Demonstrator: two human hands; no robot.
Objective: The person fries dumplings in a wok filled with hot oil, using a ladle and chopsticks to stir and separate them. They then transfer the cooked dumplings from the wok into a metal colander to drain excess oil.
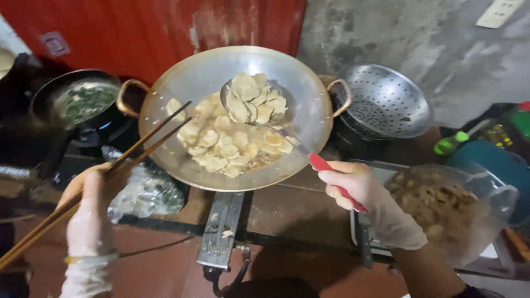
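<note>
Head view.

Item: left hand (88, 212), gloved in thin clear plastic, at the near left of the counter (287, 212). Fingers closed around a pair of long wooden chopsticks (118, 165); the tips reach over the left rim of the wok and sit just beside the nearest dumplings.

Item: right hand (361, 190), also gloved, at the near right. Fingers wrapped around the red handle of a metal ladle (259, 102). The ladle bowl is raised above the wok's centre, heaped with dumplings.

Item: wok (193, 77), wide, silver, two brass-coloured loop handles, on a burner at the counter's middle. Holds pale dumplings (221, 146) in a little liquid, gathered toward the near side.

Item: dark pan (83, 102), left of the wok, on a lit burner with blue flame; contains chopped greens in a pale mixture.

Item: metal colander (386, 102), perforated, tilted, just beside the wok's right handle.

Item: clear plastic bag (146, 193), crumpled, with green scraps, at the near left below the wok's rim.

Item: transparent container (452, 204), near right edge, holding brownish pieces; the right wrist passes in front of it.

Item: teal bowl (497, 163), far right, partly behind the container.
</note>
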